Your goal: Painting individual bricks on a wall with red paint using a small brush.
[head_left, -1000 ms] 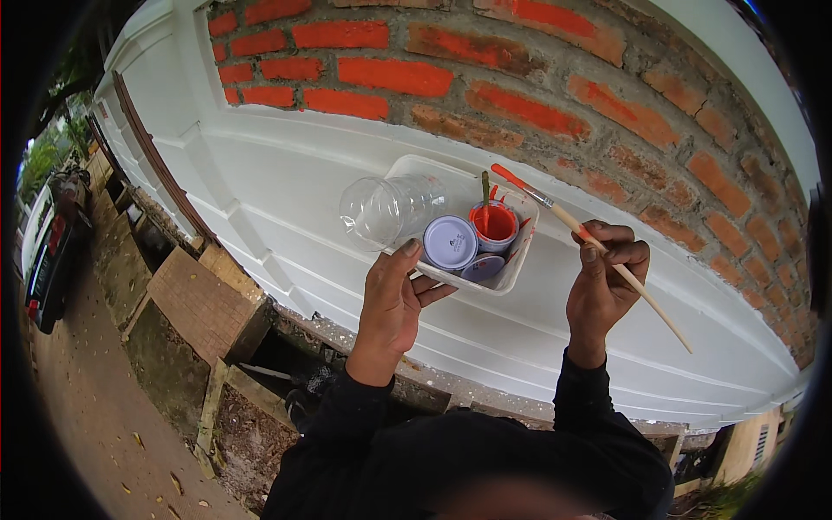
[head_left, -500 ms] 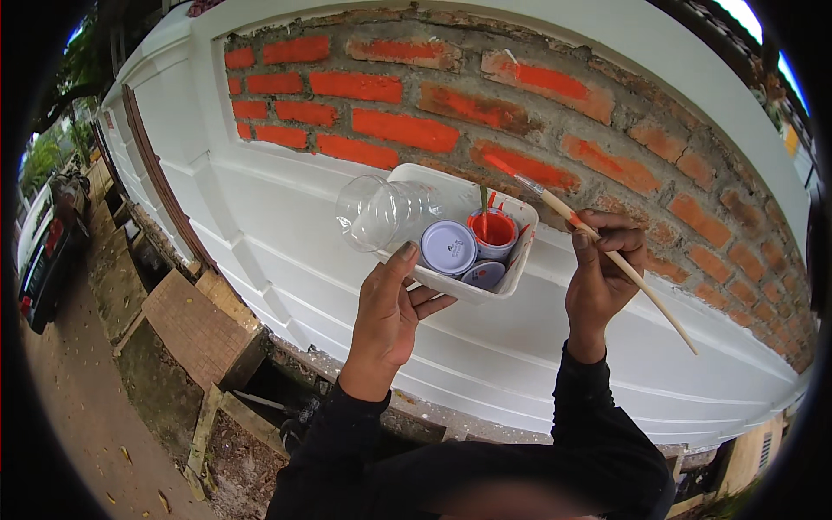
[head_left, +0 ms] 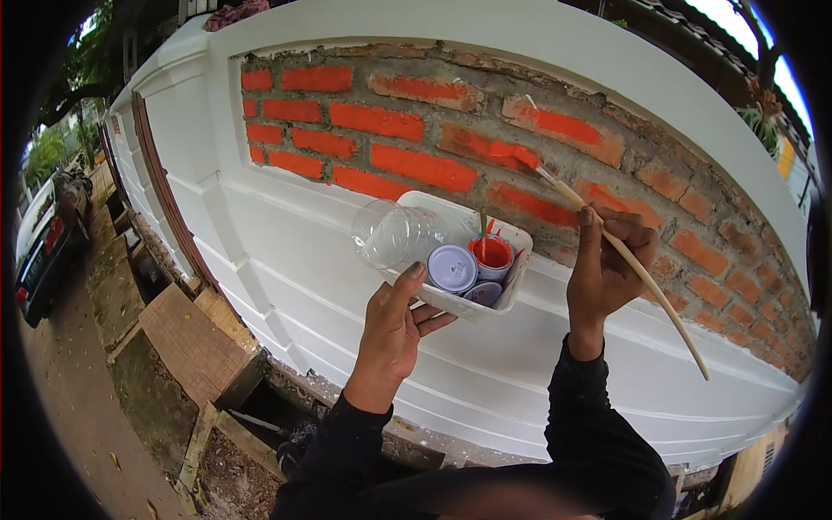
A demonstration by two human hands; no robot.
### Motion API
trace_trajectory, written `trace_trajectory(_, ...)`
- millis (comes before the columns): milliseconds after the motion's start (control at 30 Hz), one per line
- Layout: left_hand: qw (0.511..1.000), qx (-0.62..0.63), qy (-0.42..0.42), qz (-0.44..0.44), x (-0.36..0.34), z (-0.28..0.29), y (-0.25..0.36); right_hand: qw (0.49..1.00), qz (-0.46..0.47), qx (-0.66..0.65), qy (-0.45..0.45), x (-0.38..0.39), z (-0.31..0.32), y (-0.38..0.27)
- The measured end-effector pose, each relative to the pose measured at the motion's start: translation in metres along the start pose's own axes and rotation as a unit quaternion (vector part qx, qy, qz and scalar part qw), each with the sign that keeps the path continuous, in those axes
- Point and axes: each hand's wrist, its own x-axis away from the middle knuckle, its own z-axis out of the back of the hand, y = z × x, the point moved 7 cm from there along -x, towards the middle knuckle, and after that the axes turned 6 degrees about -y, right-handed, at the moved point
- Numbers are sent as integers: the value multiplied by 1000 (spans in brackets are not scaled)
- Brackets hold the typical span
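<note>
My left hand (head_left: pixel 394 334) is closed on the near edge of a white plastic tray (head_left: pixel 513 293), thumb on top and fingers beneath. Inside stand an open can of red-orange paint (head_left: pixel 492 254) with a stick in it, a can with a white lid (head_left: pixel 451 268) and a loose round lid (head_left: pixel 484 292). A clear plastic container (head_left: pixel 386 234) leans over the tray's left side. Between thumb and fingers my right hand (head_left: pixel 609 264) grips a long-handled paintbrush (head_left: pixel 650 286). Its bristles touch a partly coated brick (head_left: pixel 488 149) in the brick panel.
A white wall frame (head_left: pixel 286 217) surrounds the brick panel, whose left bricks (head_left: pixel 375 120) are bright orange and right ones (head_left: pixel 698 247) bare. Below lie a tiled slab (head_left: pixel 192 336) and a ditch beside the wall. A parked car (head_left: pixel 54 243) stands on the far left.
The brush tip has moved up from the lower brick row onto a brick in the row above, leaving fresh wet orange there. The tray stays in my left hand, slightly lower in view.
</note>
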Motion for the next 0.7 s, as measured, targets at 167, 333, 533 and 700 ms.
trace_trajectory(167,1000,-12,16,15,0,5,-5,998,33,-28,-53,-8,-24,-13)
trace_trajectory(333,1000,-16,22,8,3,6,-2,992,74,67,-77,-3,-28,-24)
trace_trajectory(533,1000,-13,13,1,3,13,4,990,110,16,-92,-16,-59,-26)
trace_trajectory(700,1000,-9,28,-6,5,21,5,983,128,101,-83,-12,-62,-33)
